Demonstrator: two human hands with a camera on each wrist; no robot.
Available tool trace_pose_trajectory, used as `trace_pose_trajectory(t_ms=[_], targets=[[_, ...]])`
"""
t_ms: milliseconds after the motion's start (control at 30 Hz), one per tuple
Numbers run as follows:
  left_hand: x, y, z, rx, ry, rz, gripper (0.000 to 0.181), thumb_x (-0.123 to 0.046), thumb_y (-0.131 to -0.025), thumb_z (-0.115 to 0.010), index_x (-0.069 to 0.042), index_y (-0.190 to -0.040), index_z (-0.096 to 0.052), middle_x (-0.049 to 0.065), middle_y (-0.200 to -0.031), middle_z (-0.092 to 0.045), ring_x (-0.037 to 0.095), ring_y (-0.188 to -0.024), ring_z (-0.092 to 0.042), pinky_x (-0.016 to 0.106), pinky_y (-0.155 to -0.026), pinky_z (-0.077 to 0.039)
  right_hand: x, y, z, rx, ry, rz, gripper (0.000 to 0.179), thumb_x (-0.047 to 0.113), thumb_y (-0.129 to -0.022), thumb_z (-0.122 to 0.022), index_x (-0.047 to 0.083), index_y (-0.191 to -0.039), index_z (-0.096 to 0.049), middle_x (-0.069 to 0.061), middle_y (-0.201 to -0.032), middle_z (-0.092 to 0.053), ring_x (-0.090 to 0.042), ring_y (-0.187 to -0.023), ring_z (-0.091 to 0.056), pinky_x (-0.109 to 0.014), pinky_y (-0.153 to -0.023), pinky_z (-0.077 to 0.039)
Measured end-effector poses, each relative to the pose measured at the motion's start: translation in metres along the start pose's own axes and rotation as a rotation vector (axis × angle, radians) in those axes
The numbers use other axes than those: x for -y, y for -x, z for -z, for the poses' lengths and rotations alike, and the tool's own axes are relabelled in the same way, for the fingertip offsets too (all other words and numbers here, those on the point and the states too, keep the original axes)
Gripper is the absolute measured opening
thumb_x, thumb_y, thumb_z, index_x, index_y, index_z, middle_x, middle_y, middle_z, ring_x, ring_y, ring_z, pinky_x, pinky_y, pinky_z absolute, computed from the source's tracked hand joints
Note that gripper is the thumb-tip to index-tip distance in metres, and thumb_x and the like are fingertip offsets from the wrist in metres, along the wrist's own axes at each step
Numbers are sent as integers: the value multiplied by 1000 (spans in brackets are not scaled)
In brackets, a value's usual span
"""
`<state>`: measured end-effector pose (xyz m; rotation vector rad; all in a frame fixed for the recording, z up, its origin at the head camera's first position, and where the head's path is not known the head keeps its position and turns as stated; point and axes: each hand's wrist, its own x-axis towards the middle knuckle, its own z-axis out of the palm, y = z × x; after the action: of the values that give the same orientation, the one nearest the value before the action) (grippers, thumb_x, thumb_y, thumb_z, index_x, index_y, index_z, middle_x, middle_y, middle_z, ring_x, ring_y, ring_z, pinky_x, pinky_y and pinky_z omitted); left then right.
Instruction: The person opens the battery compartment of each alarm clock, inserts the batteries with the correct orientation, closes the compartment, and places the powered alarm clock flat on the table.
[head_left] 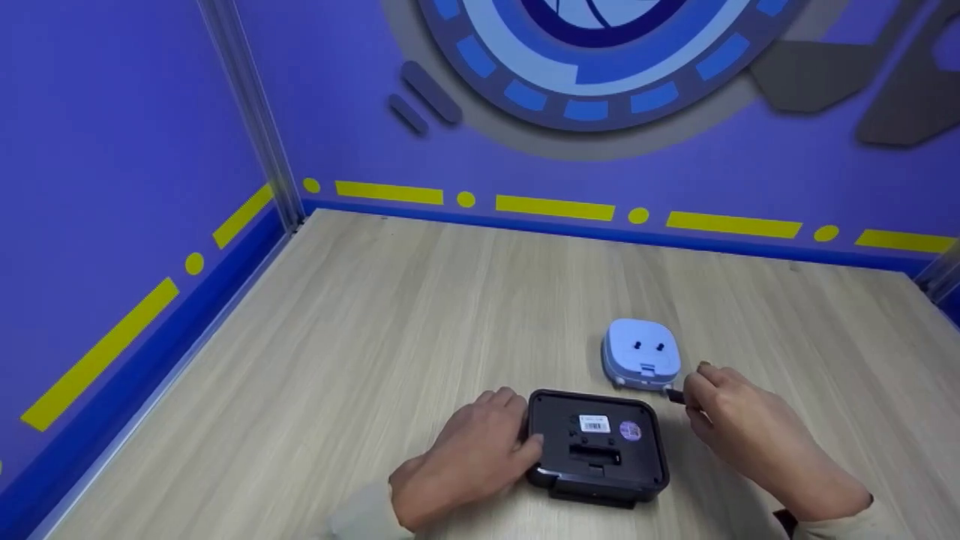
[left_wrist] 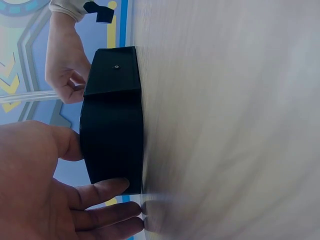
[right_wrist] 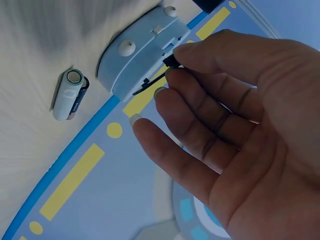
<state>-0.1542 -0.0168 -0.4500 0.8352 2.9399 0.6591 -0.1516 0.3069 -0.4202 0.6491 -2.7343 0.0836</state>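
A black clock [head_left: 630, 469] lies face down, its back up, with an uncovered battery slot near the lower middle. My left hand [head_left: 480, 446] holds its left side: the thumb lies on the top edge, and the other fingers are along the side wall. Beyond it, my right hand [head_left: 750, 431] pinches a small black battery cover [head_left: 676, 396] between thumb and fingertips. Just left of that hand is a light blue alarm clock [head_left: 641, 352], its back up, showing two black knobs and a closed battery door. White feet [right_wrist: 127, 48] stick out of its side.
Two batteries [right_wrist: 68, 95] lie side by side on the table near the blue clock in the right wrist view; the head view does not show them. The wooden table [head_left: 420, 315] meets a blue wall [head_left: 337, 112] at the back and another on the left.
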Motion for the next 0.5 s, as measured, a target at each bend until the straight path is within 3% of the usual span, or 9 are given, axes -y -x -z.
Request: trace_pose_trajectory(t_ms=[500], targets=[[0, 1, 0, 15, 5, 6, 43, -37, -101, -59, 1, -119, -69, 4, -104, -64, 17, -90, -56, 37, -82, -52, -5, 3, -11, 103, 2, -28, 37, -3, -78, -89, 15, -75, -56, 5, -74, -50, -10, -66, -47, -34, -53, -45]])
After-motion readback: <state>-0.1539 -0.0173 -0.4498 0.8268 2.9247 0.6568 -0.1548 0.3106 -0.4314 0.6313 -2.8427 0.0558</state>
